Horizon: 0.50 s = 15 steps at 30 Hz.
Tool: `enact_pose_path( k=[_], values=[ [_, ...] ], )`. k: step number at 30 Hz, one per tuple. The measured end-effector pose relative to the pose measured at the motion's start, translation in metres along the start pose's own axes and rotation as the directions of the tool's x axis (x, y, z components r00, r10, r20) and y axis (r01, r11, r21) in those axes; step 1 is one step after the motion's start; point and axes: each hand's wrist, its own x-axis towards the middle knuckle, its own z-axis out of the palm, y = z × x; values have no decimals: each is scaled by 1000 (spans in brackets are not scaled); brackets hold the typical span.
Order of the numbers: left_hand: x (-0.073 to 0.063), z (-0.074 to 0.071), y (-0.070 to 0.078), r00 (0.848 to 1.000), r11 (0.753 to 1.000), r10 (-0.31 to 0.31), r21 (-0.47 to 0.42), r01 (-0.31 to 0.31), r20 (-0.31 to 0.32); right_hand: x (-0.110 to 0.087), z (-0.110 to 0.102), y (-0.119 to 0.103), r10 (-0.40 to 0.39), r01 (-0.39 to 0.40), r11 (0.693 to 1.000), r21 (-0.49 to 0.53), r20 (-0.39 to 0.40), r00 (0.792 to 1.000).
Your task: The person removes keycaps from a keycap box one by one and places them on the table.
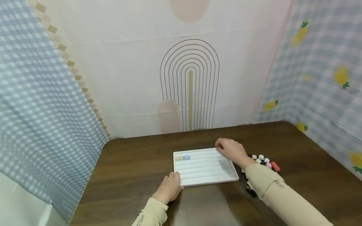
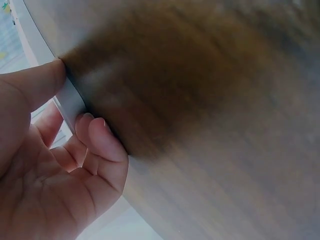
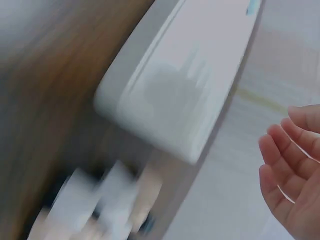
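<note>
A white tray [image 1: 203,171] with several long ridged rows lies on the brown table. In its far left corner sit a beige keycap [image 1: 179,158] and a blue keycap [image 1: 187,157], side by side in the top row. My left hand [image 1: 168,187] grips the tray's near left corner, thumb on the front side and fingers bent round the left side, as the left wrist view shows. Over the far right corner of the tray hovers my right hand [image 1: 232,152]; its fingers are loosely bent, and the right wrist view shows nothing between them [image 3: 297,170].
Right of the tray lies a pile of loose keycaps [image 1: 261,157], white, black and pink, partly hidden by my right forearm. A longer red keycap [image 1: 275,166] is at its right edge. Patterned cloths [image 1: 135,78] hang behind and beside the table [image 1: 135,166].
</note>
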Motion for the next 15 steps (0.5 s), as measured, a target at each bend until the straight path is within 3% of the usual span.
enact_pose_path(
  k=[8, 15],
  values=[
    [3, 5, 4, 1000, 999, 6, 37, -6, -6, 31, 50, -45, -60, 62, 998, -29, 57, 997],
    [7, 9, 7, 1000, 998, 20, 61, -19, -22, 38, 76, -62, -83, 89, 994, -61, 86, 993]
  ],
)
